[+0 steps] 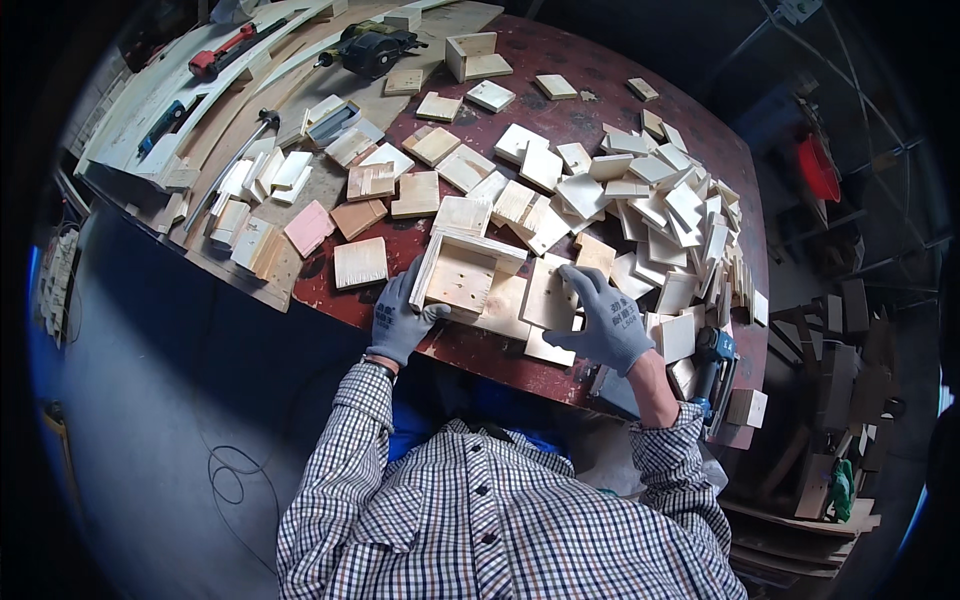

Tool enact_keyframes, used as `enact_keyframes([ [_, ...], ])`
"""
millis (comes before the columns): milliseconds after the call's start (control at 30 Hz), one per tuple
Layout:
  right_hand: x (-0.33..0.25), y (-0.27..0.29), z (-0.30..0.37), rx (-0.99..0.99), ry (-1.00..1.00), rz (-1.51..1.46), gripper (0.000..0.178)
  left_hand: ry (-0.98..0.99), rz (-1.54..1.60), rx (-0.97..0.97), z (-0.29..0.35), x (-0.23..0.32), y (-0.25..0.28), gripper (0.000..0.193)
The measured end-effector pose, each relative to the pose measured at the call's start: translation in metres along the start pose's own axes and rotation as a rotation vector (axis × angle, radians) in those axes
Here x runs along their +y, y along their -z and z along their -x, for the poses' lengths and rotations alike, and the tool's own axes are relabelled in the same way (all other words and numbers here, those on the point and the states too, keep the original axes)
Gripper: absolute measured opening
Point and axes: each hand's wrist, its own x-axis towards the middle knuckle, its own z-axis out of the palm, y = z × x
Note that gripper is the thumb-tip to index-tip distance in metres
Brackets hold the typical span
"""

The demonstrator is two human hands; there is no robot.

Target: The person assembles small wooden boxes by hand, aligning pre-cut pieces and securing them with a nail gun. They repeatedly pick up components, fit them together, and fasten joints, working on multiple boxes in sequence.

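Wooden box (pixel 462 275): pale, raw timber, straight walls around a flat, dark-flecked floor; near the front edge of the counter (pixel 570 50), between the hands.
Left hand (pixel 402 315): grey glove, clamped on the box's left wall.
Right hand (pixel 605 318): matching glove, thumb and fingers apart in a curve beside a flat board (pixel 547 292) — whether they touch it is hard to tell.
Wood pieces (pixel 582 195): smooth, squarish slabs, heaped beyond.
Counter: dark red, scuffed.
Power tool (pixel 712 362): blue and black, at the right.
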Motion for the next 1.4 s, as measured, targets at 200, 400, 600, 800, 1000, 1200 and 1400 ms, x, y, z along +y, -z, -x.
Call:
enact_keyframes([
  [200,-0.065,-0.081,-0.049,0.332,0.099,-0.076,0.071,0.006,0.009,0.043,0.001,0.004,0.002,0.09],
  [400,-0.071,-0.119,-0.048,0.456,0.139,-0.046,0.057,-0.041,0.037,0.043,-0.001,-0.001,0.001,0.081],
  [600,-0.069,-0.113,-0.025,0.419,-0.305,-0.565,0.097,-0.04,0.051,0.064,0.001,0.001,0.002,0.086],
  [800,-0.075,-0.134,-0.034,0.428,-0.202,-0.202,0.109,-0.045,0.073,0.073,-0.002,0.001,0.0,0.082],
  [1000,-0.077,-0.119,-0.055,0.415,-0.032,0.086,0.078,-0.019,0.027,0.044,0.001,-0.006,-0.002,0.091],
  [1200,-0.066,-0.093,-0.034,0.434,0.075,0.077,0.053,-0.062,0.025,0.078,0.0,0.0,-0.001,0.084],
  [1400,-0.035,-0.062,-0.001,0.598,-0.383,-0.779,0.04,-0.011,0.075,0.041,0.0,0.007,0.003,0.097],
])
